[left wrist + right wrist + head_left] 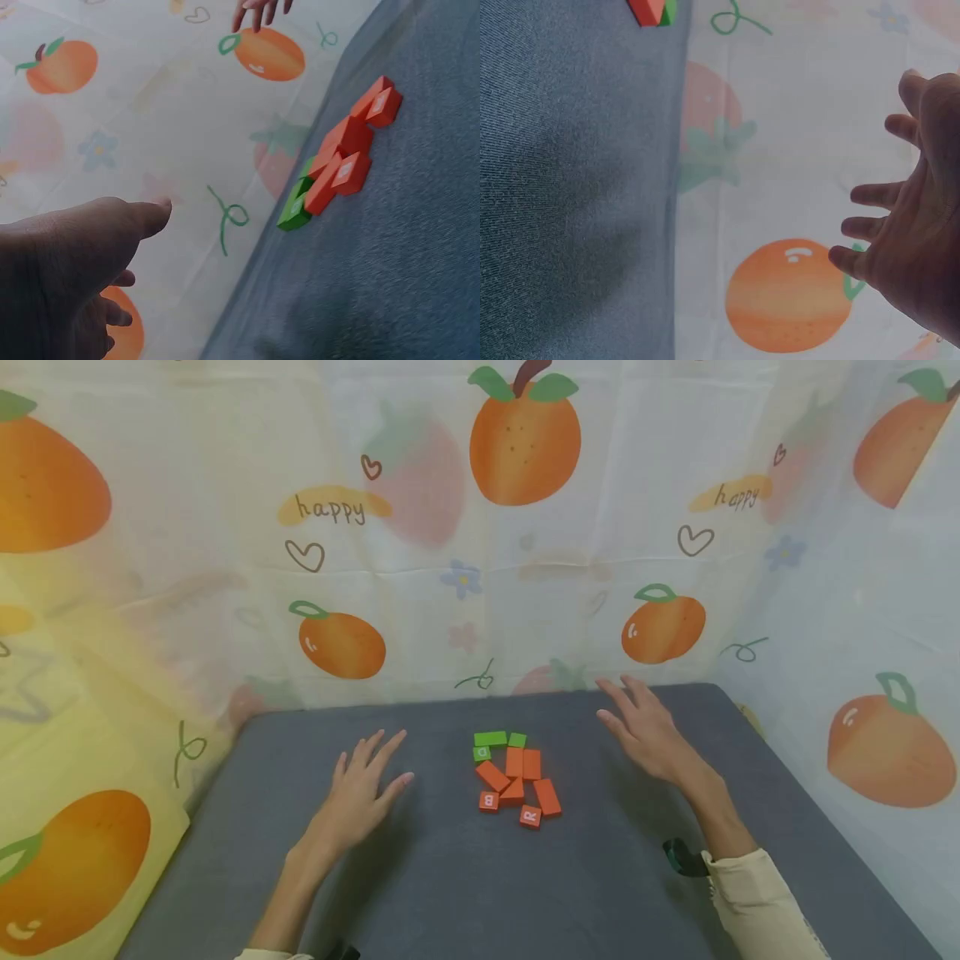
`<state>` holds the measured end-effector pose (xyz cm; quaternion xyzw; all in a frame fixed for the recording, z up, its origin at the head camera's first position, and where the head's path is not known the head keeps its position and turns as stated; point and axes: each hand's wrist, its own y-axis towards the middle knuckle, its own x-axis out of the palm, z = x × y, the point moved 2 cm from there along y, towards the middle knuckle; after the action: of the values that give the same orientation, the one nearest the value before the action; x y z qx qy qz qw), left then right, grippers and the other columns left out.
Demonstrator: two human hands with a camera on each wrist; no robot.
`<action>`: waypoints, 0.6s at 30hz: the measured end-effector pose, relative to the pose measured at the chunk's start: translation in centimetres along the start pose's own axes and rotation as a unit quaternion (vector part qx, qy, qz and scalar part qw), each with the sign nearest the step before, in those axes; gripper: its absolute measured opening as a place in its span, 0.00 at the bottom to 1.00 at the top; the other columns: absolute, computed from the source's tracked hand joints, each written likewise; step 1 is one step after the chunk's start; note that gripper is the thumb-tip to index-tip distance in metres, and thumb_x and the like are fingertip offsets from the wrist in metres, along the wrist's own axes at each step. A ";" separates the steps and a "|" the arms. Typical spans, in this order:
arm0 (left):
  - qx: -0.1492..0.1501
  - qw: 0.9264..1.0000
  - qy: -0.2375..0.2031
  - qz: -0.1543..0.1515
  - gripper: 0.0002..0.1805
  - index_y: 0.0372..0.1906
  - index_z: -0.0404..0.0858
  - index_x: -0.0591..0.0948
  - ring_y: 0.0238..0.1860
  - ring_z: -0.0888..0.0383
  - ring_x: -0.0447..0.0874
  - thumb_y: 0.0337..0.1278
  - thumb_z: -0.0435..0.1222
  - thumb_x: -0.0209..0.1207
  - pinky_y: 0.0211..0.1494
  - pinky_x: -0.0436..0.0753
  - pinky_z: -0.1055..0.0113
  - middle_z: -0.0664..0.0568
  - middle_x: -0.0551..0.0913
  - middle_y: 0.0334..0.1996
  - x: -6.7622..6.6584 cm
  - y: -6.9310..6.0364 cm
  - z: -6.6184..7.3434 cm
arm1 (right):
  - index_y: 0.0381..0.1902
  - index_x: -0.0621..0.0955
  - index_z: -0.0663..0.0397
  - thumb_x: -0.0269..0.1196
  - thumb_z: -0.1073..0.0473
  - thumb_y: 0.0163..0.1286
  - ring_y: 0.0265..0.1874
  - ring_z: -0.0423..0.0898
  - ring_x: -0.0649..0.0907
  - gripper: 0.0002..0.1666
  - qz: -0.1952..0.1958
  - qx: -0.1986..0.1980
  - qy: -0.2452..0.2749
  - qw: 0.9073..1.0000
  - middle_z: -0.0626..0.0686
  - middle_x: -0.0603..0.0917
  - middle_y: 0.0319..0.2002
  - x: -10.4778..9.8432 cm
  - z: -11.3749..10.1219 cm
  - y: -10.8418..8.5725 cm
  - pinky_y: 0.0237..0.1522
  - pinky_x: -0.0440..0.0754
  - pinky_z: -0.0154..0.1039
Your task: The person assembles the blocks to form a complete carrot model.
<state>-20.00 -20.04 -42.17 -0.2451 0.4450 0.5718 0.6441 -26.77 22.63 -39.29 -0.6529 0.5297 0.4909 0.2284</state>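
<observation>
Green and orange blocks lie grouped on the grey table in the head view: a long green block [491, 739], a small green one [517, 740], a lettered green cube [482, 753], several orange blocks [547, 797] and orange cubes marked B [489, 802] and R [530, 816]. My left hand [352, 802] hovers left of them, fingers spread, holding nothing. To their right, my right hand [648, 735] is raised with fingers apart, also empty. The left wrist view shows the left thumb and part of the hand [90, 262]; the right wrist view shows the right hand [922, 225] away from the blocks.
The grey table [300, 752] reaches back to a white cloth [540, 643] printed with oranges, hearts and the word happy. Cloth also hangs at the left and right sides. A dark band [682, 857] is at the right wrist.
</observation>
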 end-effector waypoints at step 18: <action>0.020 0.996 -0.037 -0.078 0.33 0.80 0.47 0.67 0.79 0.42 0.68 0.76 0.46 0.59 0.80 0.58 0.28 0.43 0.72 0.76 4.6 0.4 2.2 | 0.82 0.62 0.50 0.54 0.49 0.84 0.80 0.77 0.54 0.35 -0.024 -0.045 0.008 0.999 0.70 0.57 0.81 2.6 -1.7 -0.9 0.72 0.56 0.82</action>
<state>-19.98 -15.78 -44.94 -0.2449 0.4121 0.5193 0.7075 -25.35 20.34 -41.13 -0.6790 0.4928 0.5034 0.2066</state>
